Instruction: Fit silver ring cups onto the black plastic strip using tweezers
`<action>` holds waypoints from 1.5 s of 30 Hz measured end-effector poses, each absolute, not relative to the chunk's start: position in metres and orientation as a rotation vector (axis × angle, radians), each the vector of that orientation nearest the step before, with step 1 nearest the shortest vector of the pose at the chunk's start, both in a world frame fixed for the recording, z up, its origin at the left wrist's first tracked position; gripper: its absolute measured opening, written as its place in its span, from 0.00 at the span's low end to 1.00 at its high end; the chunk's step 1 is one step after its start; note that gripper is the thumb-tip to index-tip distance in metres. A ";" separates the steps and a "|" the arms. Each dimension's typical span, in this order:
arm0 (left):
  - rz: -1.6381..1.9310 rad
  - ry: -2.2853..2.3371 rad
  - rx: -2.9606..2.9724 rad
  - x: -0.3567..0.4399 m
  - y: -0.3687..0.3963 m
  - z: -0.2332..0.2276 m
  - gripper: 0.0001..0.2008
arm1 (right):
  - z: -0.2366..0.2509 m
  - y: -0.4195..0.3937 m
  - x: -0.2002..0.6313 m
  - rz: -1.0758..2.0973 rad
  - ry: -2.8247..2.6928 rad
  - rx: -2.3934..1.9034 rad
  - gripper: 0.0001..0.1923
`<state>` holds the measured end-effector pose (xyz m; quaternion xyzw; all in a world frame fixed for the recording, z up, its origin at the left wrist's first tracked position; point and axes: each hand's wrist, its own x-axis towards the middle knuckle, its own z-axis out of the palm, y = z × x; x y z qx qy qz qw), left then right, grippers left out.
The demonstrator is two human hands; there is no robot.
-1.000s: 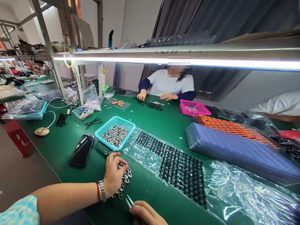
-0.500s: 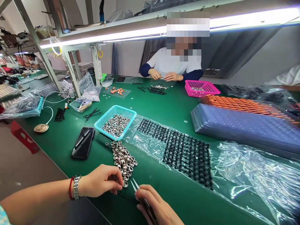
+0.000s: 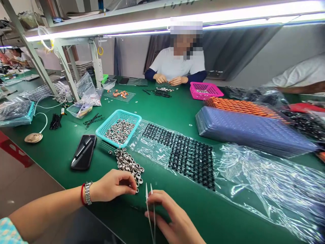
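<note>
My left hand (image 3: pixel 115 185) has thumb and forefinger pinched together at the near end of a pile of small silver rings (image 3: pixel 128 162). What the pinch holds, if anything, is hidden. My right hand (image 3: pixel 172 213) grips a pair of metal tweezers (image 3: pixel 150 206), whose two tips point away from me and stand slightly apart, just right of the pile's near end. Behind the pile, a turquoise basket (image 3: pixel 138 122) contains many more of these rings. A plastic sheet with rows of black parts (image 3: pixel 191 159) lies to the right.
A phone (image 3: pixel 83 152) with a pen on it lies left of the rings. A thick stack of clear bluish trays (image 3: pixel 243 130) is at right, beside crumpled clear plastic (image 3: pixel 266 183). Across the table (image 3: pixel 162 105) sits a co-worker (image 3: pixel 177 64) near a pink basket (image 3: pixel 220 91).
The view has shifted a little to the right. My right hand has turned the tweezers more upright, so both arms show. My left hand stays pinched by the rings.
</note>
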<state>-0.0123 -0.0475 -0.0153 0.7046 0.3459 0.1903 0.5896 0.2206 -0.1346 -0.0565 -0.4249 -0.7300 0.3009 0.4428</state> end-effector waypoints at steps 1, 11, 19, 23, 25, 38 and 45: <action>0.421 0.797 1.680 -0.015 -0.051 -0.012 0.08 | -0.054 -0.137 0.224 0.766 -1.722 -1.082 0.11; 0.137 0.089 2.495 -0.004 -0.068 -0.015 0.16 | -0.076 -0.194 0.213 1.026 -0.653 -1.363 0.19; 0.438 -0.080 2.581 0.006 -0.059 -0.047 0.11 | -0.075 -0.188 0.187 0.824 -0.591 -1.682 0.25; 0.547 -0.101 2.624 0.004 -0.059 -0.053 0.10 | -0.073 -0.187 0.187 0.683 -0.708 -1.765 0.22; 0.541 -0.120 2.645 0.004 -0.059 -0.053 0.10 | -0.076 -0.189 0.189 0.680 -0.770 -1.774 0.20; 0.456 -0.102 2.617 0.007 -0.058 -0.049 0.09 | -0.072 -0.185 0.182 0.402 -1.106 -1.781 0.11; 0.462 -0.103 2.517 0.007 -0.058 -0.052 0.09 | -0.070 -0.184 0.181 0.322 -1.268 -1.688 0.05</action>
